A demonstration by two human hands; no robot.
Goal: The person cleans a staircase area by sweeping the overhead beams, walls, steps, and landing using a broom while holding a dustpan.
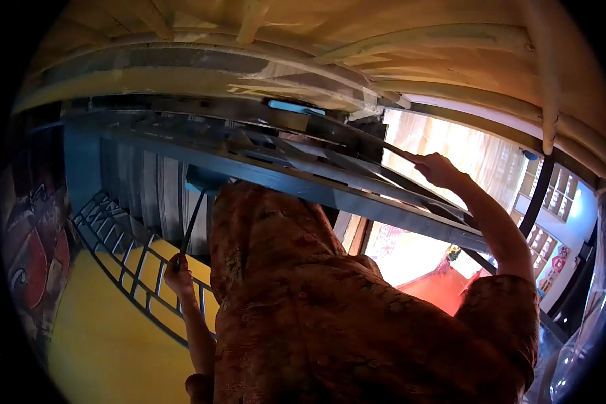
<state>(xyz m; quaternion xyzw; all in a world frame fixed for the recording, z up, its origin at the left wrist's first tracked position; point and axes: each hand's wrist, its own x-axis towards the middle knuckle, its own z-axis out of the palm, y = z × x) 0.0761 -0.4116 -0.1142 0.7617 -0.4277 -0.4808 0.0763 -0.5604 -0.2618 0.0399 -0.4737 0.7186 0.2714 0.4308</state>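
On the right, my right hand (441,170) is closed round the near end of a long dark stick (363,137). The stick slants up and left, past a dark beam, towards a light-blue bar-shaped head (296,107); the join is hard to make out. Lower left, my left hand (178,275) grips a thin black stick (194,221). Its upper end meets a blue box-like piece (205,179), and I cannot tell whether the two are joined. My patterned reddish-brown shirt (283,296) fills the lower middle.
A blue-grey slatted frame (269,170) crosses above my torso. Curved wooden poles (438,42) line the top. A dark metal lattice (141,276) stands before a yellow surface (94,330) at left. Bright openings and a red surface (434,289) show at right.
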